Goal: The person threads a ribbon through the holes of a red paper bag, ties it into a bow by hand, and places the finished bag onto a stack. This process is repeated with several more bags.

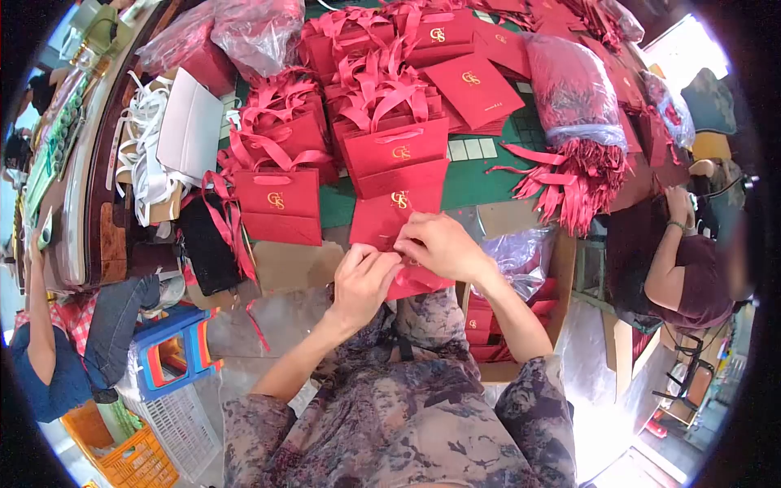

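Note:
Both hands meet at the table's front edge over a red paper bag (419,281) with a gold logo. My left hand (364,281) has its fingers curled and pressed together at the bag's upper part. My right hand (439,244) is closed in a pinch right beside it, its fingertips close to the left ones. What lies between the fingertips is too small to make out. Just beyond the hands lies another flat red bag (366,215). Behind it stand red bags with ribbon handles (399,150), and one more bag (278,207) is to their left.
A plastic-wrapped bundle of red ribbons (573,106) lies at the right. White bags (189,130) stand at the left. Below the edge is a carton (561,301) holding red bags. People sit at both sides; one co-worker's arm (667,252) rests at the right.

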`<state>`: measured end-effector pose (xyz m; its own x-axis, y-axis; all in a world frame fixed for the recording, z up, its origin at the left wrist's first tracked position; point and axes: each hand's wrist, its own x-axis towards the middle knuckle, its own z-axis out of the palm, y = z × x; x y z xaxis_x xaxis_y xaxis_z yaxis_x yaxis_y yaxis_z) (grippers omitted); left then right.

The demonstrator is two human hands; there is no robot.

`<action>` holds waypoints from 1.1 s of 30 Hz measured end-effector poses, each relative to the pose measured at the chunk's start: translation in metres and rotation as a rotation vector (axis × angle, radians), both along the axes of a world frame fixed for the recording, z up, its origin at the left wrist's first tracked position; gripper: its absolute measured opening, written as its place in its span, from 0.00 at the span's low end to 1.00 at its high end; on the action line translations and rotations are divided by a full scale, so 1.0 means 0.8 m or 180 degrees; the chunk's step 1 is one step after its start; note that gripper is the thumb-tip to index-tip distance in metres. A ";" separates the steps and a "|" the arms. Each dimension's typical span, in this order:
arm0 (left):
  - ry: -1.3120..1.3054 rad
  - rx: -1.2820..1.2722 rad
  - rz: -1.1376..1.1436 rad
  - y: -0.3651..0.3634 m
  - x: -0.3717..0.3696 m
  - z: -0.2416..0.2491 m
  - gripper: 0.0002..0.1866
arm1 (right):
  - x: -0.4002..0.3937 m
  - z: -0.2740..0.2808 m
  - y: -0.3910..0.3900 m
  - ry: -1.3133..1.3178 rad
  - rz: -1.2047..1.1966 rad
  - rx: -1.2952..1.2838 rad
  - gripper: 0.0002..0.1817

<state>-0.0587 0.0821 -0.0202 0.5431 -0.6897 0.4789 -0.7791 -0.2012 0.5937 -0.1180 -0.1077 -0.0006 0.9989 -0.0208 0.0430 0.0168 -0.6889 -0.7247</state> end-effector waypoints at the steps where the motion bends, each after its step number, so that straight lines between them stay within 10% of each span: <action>1: -0.0010 -0.0015 0.0009 0.001 0.001 -0.001 0.10 | 0.004 0.001 -0.004 0.0215 0.0167 0.0125 0.08; 18: 0.1155 0.0436 0.0594 -0.021 0.030 -0.006 0.09 | 0.022 -0.024 -0.003 -0.0319 -0.0864 0.1282 0.08; 22: 0.1190 0.0512 0.0588 -0.023 0.032 -0.016 0.07 | 0.015 -0.021 -0.021 -0.0277 -0.1815 0.0227 0.08; 33: 0.0728 0.0202 0.0535 -0.034 0.032 -0.013 0.06 | 0.015 -0.055 -0.003 -0.0403 -0.1420 -0.0288 0.10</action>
<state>-0.0331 0.0547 -0.0308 0.7413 -0.6055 0.2896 -0.5789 -0.3586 0.7323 -0.1062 -0.1098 -0.0443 0.8801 -0.4373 0.1852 -0.2108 -0.7092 -0.6727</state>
